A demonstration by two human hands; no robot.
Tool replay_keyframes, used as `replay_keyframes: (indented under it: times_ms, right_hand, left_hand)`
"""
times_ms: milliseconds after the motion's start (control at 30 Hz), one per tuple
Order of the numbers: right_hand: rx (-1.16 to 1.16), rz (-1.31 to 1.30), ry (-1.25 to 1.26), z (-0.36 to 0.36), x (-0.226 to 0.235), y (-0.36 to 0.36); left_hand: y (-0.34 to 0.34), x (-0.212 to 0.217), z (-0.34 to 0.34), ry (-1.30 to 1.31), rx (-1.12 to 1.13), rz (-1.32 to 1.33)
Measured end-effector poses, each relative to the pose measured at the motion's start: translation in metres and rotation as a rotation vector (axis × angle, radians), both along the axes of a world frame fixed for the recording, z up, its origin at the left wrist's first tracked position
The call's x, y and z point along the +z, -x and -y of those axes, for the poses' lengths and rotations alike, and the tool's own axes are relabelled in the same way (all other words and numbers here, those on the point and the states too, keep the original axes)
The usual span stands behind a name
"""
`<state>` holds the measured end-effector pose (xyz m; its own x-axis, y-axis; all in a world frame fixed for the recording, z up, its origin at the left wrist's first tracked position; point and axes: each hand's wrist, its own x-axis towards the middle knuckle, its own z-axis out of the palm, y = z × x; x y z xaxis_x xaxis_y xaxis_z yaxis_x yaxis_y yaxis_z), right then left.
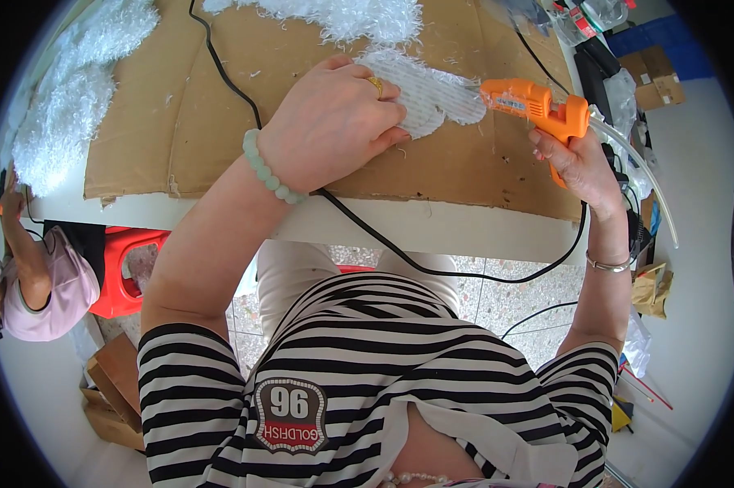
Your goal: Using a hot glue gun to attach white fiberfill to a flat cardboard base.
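Note:
My left hand presses flat on a white fuzzy fabric piece that lies backing side up on a brown cardboard sheet. It wears a ring and a pale green bead bracelet. My right hand grips an orange hot glue gun by its handle, with the nozzle at the right edge of the fabric piece. A clear glue stick juts out of the gun's back. The gun's black cord hangs over the table edge.
More white fluffy pieces lie at the left and along the top of the cardboard. Another person in pink sits at the left by a red stool. Boxes and bags crowd the right.

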<state>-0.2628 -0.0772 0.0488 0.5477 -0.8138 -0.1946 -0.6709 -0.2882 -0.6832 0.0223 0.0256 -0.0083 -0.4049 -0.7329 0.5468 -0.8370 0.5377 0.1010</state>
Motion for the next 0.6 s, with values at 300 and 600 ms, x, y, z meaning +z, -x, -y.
replay_keyframes:
  times_ms: [300, 600]
  right_hand:
    - [-0.026, -0.013, -0.011, -0.0012, 0.0001, -0.0046]
    - [0.018, 0.078, -0.048, 0.0005, -0.0008, -0.0026]
  left_hand:
    - [0.0005, 0.0015, -0.0007, 0.007, 0.000, -0.012]
    - [0.0000, -0.0004, 0.0003, 0.017, -0.005, -0.028]
